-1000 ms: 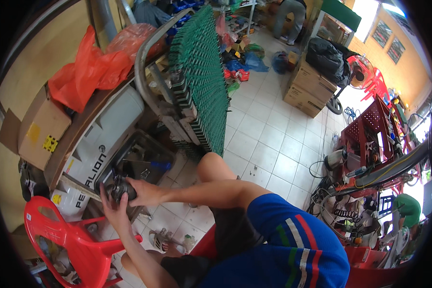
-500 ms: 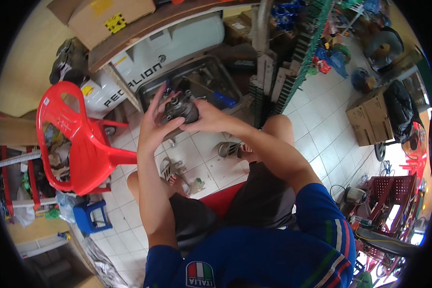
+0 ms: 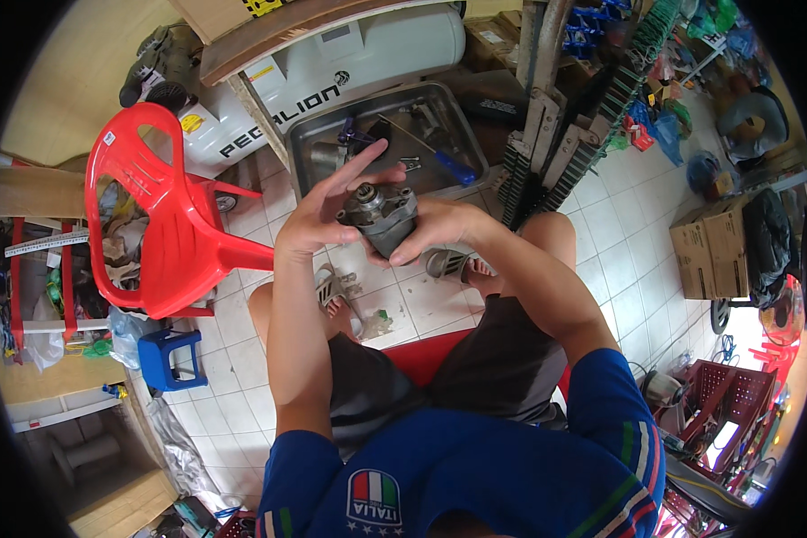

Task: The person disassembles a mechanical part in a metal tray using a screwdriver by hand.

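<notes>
A dark grey, rounded metal housing with a short shaft stub and bolt lugs on its upper end is held between both hands, above the floor in front of my knees. My right hand is closed round its right side, the thumb along the near face. My left hand spans its left side with the thumb against the near edge. The left index finger stretches out beyond the part; another finger lies behind it. The undersides of the grip are hidden.
Just beyond my hands, a metal tray holds a blue-handled screwdriver and several metal parts. Behind it lies a white air compressor tank. A red plastic chair and a blue stool stand left; cardboard boxes are right.
The view has shifted, so the tray shows more fully. The metal housing has come nearer to me and turned, with its shaft end now clearly visible. Both hands stay on it.
</notes>
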Available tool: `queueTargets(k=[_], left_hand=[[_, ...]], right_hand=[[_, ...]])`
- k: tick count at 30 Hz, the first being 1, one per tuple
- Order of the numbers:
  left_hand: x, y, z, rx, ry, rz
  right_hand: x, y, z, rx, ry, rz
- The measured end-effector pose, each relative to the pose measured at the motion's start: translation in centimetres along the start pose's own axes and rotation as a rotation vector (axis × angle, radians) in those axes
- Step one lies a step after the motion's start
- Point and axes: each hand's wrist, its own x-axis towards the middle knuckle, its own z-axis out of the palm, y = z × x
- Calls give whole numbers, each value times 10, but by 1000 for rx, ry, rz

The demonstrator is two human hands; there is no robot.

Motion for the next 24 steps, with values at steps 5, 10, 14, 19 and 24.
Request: queueTargets(k=[5, 10, 14, 19, 24], left_hand=[[-2, 2, 0, 48, 55, -11], [2, -8, 2, 8, 260, 26], [13, -25, 18, 199, 611, 20], [30, -63, 34, 378, 809, 106], [27, -71, 50, 748, 847, 88]], right_hand=[[0, 1, -5, -62, 75, 5], [7, 13, -20, -243, 468, 18], [18, -4, -13, -287, 716, 49], [32, 29, -30, -506, 1022, -206], [31, 35, -35, -565, 1049, -175]])
